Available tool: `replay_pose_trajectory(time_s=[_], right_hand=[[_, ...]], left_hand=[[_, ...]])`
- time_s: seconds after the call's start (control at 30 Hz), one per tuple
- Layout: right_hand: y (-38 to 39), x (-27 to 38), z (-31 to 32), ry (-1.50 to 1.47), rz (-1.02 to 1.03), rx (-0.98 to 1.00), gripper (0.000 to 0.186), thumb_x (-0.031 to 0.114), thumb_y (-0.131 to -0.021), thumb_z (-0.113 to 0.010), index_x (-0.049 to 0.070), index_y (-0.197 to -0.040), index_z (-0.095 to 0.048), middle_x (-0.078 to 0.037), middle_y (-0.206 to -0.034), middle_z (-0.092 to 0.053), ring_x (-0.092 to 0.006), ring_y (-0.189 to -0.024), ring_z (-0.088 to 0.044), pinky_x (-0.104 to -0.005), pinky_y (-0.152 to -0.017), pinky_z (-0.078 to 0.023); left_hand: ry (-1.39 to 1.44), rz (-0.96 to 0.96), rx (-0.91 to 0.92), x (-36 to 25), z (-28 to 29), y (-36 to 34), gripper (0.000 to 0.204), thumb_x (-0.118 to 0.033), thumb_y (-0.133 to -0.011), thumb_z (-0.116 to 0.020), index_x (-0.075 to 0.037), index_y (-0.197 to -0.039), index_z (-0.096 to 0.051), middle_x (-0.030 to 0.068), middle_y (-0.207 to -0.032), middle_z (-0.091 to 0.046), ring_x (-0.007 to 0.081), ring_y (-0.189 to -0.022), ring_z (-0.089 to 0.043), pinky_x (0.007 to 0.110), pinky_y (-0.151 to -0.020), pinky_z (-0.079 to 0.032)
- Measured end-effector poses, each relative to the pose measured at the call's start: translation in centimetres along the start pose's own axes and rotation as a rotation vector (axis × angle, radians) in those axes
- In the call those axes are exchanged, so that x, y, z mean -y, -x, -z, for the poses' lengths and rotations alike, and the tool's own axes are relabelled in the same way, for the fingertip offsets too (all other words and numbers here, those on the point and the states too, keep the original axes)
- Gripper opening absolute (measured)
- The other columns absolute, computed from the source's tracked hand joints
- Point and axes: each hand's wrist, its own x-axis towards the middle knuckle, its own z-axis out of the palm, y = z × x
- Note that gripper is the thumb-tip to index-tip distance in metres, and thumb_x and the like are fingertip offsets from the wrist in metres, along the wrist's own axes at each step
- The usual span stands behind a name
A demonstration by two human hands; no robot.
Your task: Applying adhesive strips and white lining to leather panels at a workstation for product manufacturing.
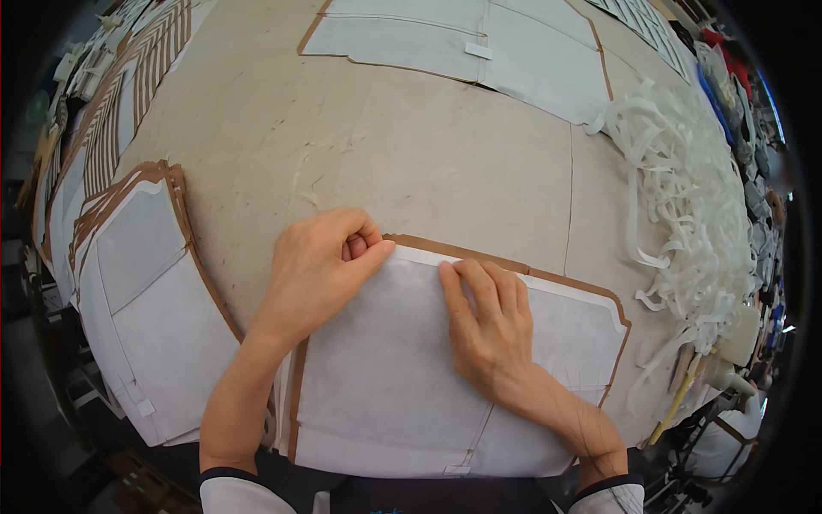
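Observation:
In front of me lies a fabric panel (377, 343) with a white backing and a brown border, seams running through its lower part. A narrow white tape (419, 255) follows its far edge and bends down at the right corner. My left hand (321, 265) is at the far left corner, thumb and forefinger pinched on the tape's end; the fingertips hide part of it. Palm down, my right hand (490, 321) rests on the panel, its fingers extended and touching the tape near the middle of that edge.
At left is a stack of similar brown-edged panels (163, 257), with striped fabric (163, 56) beyond. Another white-backed panel (411, 38) lies at the far side of the table (428, 154). A tangled heap of white tapes (685, 188) covers the right side, near a yellow stick (676, 398).

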Motion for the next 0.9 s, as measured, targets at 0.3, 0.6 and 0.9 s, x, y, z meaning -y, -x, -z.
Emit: replay_pose_trajectory(time_s=[0.3, 0.6, 0.9], right_hand=[[-3.0, 2.1, -3.0, -0.121, 0.087, -0.115, 0.045, 0.002, -0.071, -0.064, -0.012, -0.114, -0.061, -0.019, -0.115, -0.057, -0.0323, -0.104, -0.058, -0.0428, -0.085, -0.047], [-2.8, 1.9, -2.8, -0.061, 0.132, -0.069, 0.047, 0.005, -0.073, -0.061, -0.008, -0.119, -0.062, -0.016, -0.119, -0.057, -0.0304, -0.106, -0.056, -0.0425, -0.085, -0.045], [-3.2, 2.3, -2.7, 0.001, 0.16, -0.038, 0.048, 0.005, -0.072, -0.062, -0.009, -0.118, -0.062, -0.016, -0.119, -0.057, -0.0312, -0.107, -0.056, -0.0431, -0.085, -0.045]], left_hand=[[0.02, -0.086, -0.003, -0.6, 0.8, 1.8, 0.015, -0.011, -0.085, -0.074, 0.002, -0.086, -0.067, 0.0034, -0.069, -0.059, 0.0078, -0.059, -0.048, 0.024, -0.056, -0.042], [0.204, 0.024, -0.212, 1.9, 0.9, 5.2, 0.01, -0.007, -0.089, -0.071, 0.002, -0.09, -0.068, 0.0088, -0.077, -0.069, 0.0135, -0.064, -0.062, 0.027, -0.06, -0.05], [0.116, 0.092, -0.209, 2.0, 1.1, 4.8, 0.016, -0.014, -0.087, -0.072, 0.001, -0.084, -0.068, 0.0079, -0.07, -0.066, 0.0137, -0.061, -0.06, 0.028, -0.058, -0.049]])
